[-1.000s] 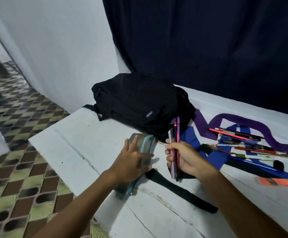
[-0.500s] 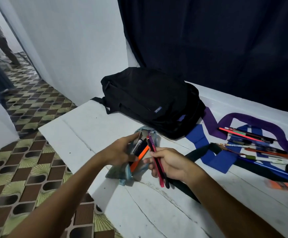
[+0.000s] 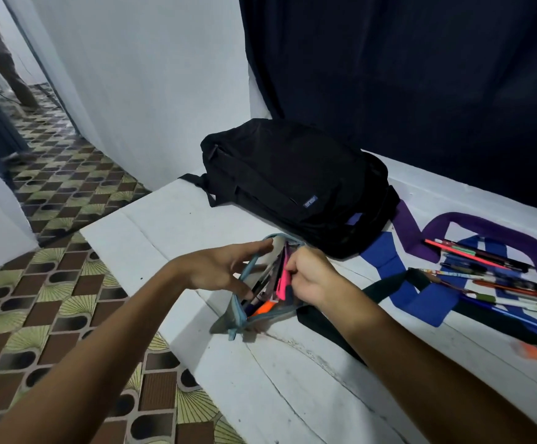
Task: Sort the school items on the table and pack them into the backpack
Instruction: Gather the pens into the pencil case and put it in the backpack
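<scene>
Covering the table [image 3: 293,379], white cloth meets patterned floor tiles [image 3: 52,299].

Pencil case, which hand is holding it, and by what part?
The left hand holds the pencil case open by its zipper rim; the right hand grips pens going in.

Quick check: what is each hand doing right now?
Left hand: holds the pencil case open.
Right hand: grips pens, pushing them into it.
</scene>
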Demonstrator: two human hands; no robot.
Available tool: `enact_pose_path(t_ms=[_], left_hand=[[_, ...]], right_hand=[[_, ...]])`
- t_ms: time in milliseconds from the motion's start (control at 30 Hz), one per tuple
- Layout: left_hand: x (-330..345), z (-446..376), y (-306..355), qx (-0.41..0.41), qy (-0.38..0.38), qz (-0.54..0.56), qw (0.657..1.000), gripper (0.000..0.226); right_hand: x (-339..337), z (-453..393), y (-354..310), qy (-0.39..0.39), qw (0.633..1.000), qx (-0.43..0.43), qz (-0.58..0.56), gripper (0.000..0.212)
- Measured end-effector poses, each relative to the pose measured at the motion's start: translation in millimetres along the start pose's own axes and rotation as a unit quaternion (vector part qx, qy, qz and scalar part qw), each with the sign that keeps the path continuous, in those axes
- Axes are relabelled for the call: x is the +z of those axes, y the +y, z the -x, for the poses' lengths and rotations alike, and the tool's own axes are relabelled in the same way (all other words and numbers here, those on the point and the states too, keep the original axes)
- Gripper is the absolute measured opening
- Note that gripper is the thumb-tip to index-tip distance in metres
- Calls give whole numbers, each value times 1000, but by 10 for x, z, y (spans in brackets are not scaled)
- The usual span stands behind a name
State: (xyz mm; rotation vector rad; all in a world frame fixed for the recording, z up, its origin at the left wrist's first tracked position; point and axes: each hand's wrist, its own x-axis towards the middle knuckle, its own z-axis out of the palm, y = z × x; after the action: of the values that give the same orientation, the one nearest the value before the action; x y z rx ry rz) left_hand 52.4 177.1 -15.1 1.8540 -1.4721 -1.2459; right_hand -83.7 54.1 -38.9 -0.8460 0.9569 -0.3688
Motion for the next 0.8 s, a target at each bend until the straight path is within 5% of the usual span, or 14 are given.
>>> enact_pose_path(t_ms=[233,500,800], left_hand=[[-130,-27,-34,7,-3,21,1000,98],[-201,-104,-4,13,-12,-7,1000,98],[-189,-264,248,-5,8,-72,997,83]], right_hand=[[103,34,90,-49,987,-46,143,31],[101,28,107,-25,898,-159,410,19],[-405,424,-182,-87,895,-163,406,10]])
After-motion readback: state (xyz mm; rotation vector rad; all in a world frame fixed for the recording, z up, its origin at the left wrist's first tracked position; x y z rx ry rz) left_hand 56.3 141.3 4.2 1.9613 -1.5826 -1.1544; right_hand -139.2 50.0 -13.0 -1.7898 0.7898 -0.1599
